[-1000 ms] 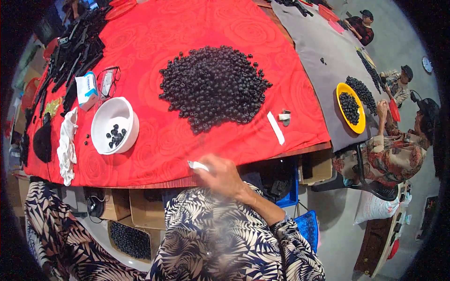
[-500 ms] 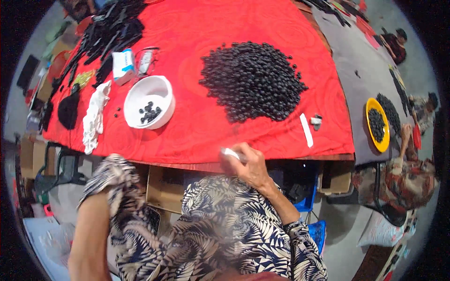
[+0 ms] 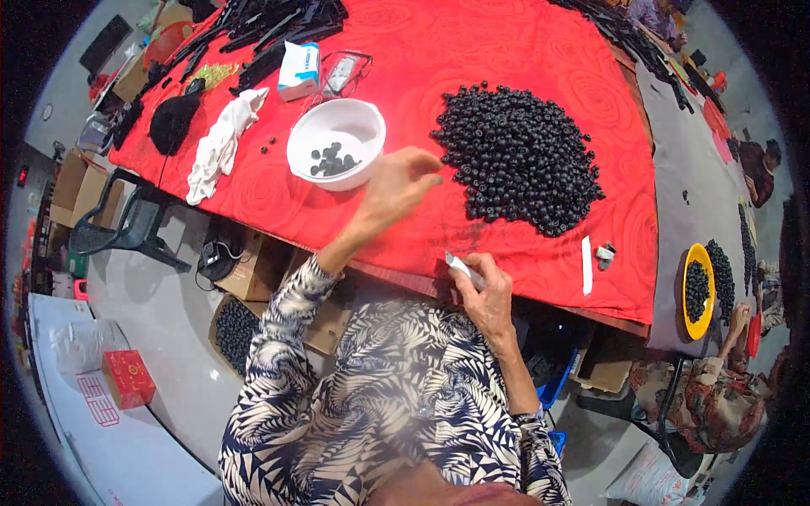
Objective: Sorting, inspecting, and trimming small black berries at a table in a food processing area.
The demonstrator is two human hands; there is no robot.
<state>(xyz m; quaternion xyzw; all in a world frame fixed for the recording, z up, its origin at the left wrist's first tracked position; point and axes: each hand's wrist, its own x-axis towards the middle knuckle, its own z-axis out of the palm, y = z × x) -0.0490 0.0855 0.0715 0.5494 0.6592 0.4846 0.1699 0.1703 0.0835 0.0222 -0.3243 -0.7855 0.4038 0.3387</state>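
Black beads (image 3: 516, 156) lie heaped at 3 o'clock of the left hand (image 3: 398, 184), fingers loosely spread, grasping nothing; right hand (image 3: 484, 291) grips a white tool (image 3: 463, 270).

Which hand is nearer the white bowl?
Left. The left hand reaches just beside the white bowl; the right hand stays at the table edge, holding a small white tool.
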